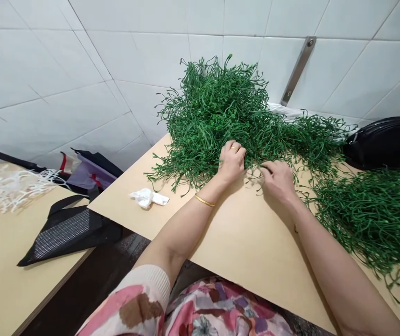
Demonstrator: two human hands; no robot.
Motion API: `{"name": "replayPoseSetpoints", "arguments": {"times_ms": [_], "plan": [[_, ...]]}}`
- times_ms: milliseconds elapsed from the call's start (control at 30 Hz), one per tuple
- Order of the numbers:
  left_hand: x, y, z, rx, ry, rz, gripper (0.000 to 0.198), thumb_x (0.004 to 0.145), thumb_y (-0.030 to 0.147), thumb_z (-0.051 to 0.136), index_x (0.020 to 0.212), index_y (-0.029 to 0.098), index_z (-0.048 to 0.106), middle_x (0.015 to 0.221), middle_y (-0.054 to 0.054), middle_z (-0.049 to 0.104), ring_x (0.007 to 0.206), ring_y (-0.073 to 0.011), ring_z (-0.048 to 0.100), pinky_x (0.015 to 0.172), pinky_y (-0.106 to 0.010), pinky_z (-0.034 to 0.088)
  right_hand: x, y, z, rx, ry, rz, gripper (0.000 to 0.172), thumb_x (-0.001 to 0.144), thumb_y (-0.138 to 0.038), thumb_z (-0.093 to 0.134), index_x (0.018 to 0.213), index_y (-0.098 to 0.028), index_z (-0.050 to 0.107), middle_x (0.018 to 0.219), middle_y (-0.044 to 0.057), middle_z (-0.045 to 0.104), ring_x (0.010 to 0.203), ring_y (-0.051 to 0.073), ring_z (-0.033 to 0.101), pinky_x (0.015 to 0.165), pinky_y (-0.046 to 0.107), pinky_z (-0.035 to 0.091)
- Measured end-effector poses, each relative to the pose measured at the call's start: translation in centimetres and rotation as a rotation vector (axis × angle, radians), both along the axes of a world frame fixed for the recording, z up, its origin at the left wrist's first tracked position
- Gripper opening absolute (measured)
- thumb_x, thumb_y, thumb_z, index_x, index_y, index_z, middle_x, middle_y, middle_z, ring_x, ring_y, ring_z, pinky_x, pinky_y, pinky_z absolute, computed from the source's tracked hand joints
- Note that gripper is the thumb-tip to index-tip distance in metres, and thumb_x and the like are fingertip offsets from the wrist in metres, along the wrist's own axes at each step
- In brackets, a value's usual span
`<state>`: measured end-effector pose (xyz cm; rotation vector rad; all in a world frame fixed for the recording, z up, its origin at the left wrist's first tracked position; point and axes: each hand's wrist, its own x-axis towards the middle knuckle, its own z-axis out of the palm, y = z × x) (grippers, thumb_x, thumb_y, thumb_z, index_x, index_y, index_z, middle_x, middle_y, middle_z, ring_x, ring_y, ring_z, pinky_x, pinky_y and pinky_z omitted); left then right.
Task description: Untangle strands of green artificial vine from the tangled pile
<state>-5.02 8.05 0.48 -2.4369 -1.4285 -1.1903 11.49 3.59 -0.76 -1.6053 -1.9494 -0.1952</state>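
Note:
A tall heap of green artificial plant sprigs [214,107], with thin curling stems and small tips, stands on the pale table [249,252] against the wall. My left hand [232,161], with a ring and a gold bangle, is at the heap's front edge. Its fingers are curled down and what they grip is hidden. Just to the right, my right hand [279,181] is closed, with thumb and forefinger together at thin green sprigs. A few loose stems lie between the two hands. A second pile of green sprigs [378,210] spreads by my right forearm.
A crumpled white tissue [144,198] lies left of my left forearm. At the right back sits a black bag [389,142]. On the left table are white net-like strands [14,189] and a black mesh bag [63,233]. A metal bar [298,70] is fixed to the tiled wall.

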Motion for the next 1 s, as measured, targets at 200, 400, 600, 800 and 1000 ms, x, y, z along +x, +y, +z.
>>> {"name": "replayPoseSetpoints", "arguments": {"times_ms": [200, 400, 600, 800, 1000], "plan": [[-0.6, 0.7, 0.1, 0.08, -0.035, 0.04, 0.028, 0.088, 0.033, 0.035, 0.086, 0.017, 0.058, 0.102, -0.01, 0.055, 0.118, -0.0256, 0.034, 0.096, -0.038, 0.03, 1.8, -1.8, 2.1, 0.181, -0.07, -0.059, 0.026, 0.086, -0.033, 0.045, 0.073, -0.019, 0.063, 0.07, 0.005, 0.057, 0.07, 0.017, 0.045, 0.067, 0.032, 0.026], [-0.8, 0.7, 0.4, 0.048, -0.005, 0.081, 0.028, 0.089, 0.033, 0.035, 0.082, 0.018, 0.057, 0.104, -0.008, 0.056, 0.115, -0.0238, 0.037, 0.093, -0.037, 0.032, 0.5, -4.1, 1.9, 0.444, -0.332, 0.037, 0.018, 0.082, -0.02, 0.049, 0.092, -0.021, 0.063, 0.089, 0.006, 0.062, 0.083, 0.019, 0.046, 0.081, 0.038, 0.026], [-0.6, 0.4, 1.2, -0.069, 0.057, 0.134, 0.02, 0.086, 0.026, 0.04, 0.078, 0.018, 0.057, 0.1, -0.009, 0.058, 0.103, -0.0232, 0.043, 0.087, -0.037, 0.035, 0.0, -6.8, 1.3, 0.501, -0.533, 0.26, 0.02, 0.079, -0.01, 0.05, 0.091, -0.02, 0.062, 0.084, 0.003, 0.063, 0.083, 0.016, 0.045, 0.092, 0.038, 0.024], [-0.2, 0.5, 0.7, -0.132, 0.154, 0.088, 0.016, 0.083, 0.024, 0.043, 0.081, 0.017, 0.058, 0.103, -0.011, 0.057, 0.11, -0.0272, 0.041, 0.089, -0.042, 0.033, -0.1, -9.8, 0.3, 0.373, -0.625, 0.324, 0.015, 0.08, -0.009, 0.048, 0.081, -0.015, 0.062, 0.065, 0.002, 0.053, 0.068, 0.014, 0.039, 0.085, 0.033, 0.031], [-0.2, 1.4, -0.1, -0.146, 0.138, 0.028, 0.013, 0.081, 0.025, 0.048, 0.081, 0.018, 0.058, 0.098, -0.011, 0.057, 0.111, -0.0281, 0.041, 0.092, -0.045, 0.031, -0.3, -11.0, -0.5, 0.177, -0.553, 0.286, 0.02, 0.081, -0.009, 0.042, 0.076, -0.016, 0.06, 0.067, 0.004, 0.052, 0.07, 0.017, 0.04, 0.082, 0.034, 0.029]]}}
